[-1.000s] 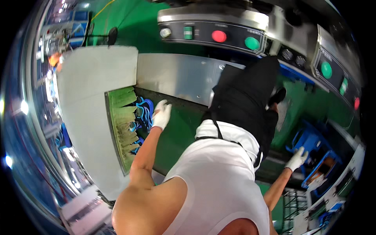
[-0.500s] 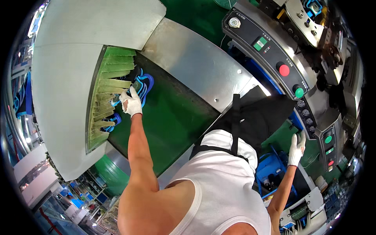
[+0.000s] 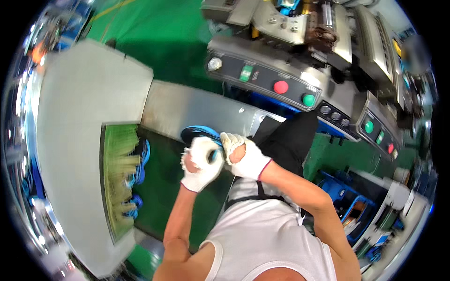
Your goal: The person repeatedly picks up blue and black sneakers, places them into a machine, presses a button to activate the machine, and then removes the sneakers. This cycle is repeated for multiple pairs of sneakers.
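From my remote seat I see the right hand [image 3: 241, 157] has joined the left hand [image 3: 202, 161], both now gripping a black-and-blue shoe [image 3: 199, 131] above the green belt's [image 3: 164, 192] edge, leaving it held two-handed, apart from the strip curtain [image 3: 116, 178] with other shoes [image 3: 144, 161].

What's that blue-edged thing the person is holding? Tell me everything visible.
The blue-edged piece looks like a soft shoe upper, dark with bright blue edging. It is held near the steel panel, rounded end leftward. The left hand grips it; the right hand curls close beside. The rest is hidden or blurred.
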`<act>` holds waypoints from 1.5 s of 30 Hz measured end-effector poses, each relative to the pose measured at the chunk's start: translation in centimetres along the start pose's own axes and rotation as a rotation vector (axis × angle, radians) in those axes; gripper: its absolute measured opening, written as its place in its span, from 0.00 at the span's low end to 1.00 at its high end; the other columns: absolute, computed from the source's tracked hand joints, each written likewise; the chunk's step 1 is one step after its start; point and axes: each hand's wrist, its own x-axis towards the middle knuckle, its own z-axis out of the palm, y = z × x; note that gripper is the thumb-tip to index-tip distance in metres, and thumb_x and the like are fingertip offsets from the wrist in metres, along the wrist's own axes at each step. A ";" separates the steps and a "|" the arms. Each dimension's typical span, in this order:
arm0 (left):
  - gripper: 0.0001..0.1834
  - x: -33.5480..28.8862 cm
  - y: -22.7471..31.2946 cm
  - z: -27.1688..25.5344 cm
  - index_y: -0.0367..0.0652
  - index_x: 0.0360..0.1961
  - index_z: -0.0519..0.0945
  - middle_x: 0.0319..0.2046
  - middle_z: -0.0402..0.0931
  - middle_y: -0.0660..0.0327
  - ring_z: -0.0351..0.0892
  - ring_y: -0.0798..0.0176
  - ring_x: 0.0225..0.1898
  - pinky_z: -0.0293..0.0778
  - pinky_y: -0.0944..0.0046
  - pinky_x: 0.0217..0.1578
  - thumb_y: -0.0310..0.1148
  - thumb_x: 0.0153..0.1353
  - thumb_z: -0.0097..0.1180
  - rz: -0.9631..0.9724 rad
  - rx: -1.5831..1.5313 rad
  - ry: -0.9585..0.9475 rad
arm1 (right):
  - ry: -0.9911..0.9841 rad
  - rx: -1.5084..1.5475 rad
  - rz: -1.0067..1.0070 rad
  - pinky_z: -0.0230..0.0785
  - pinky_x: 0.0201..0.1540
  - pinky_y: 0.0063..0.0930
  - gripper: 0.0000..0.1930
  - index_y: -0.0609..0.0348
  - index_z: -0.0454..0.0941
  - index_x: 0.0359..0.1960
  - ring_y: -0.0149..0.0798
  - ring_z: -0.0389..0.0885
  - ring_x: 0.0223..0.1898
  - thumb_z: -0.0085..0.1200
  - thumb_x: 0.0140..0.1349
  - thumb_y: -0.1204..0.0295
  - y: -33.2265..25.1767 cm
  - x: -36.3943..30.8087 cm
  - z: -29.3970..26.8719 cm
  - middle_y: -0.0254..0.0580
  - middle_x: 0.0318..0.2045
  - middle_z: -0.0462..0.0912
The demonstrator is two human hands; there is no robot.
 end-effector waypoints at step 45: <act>0.28 19.7 4.3 -6.5 0.35 0.55 0.76 0.50 0.79 0.51 0.80 0.55 0.52 0.76 0.57 0.57 0.25 0.52 0.71 0.048 0.036 0.241 | 0.903 1.723 0.643 0.81 0.42 0.31 0.14 0.70 0.83 0.47 0.36 0.88 0.39 0.64 0.61 0.76 11.7 -15.4 -14.8 0.44 0.39 0.88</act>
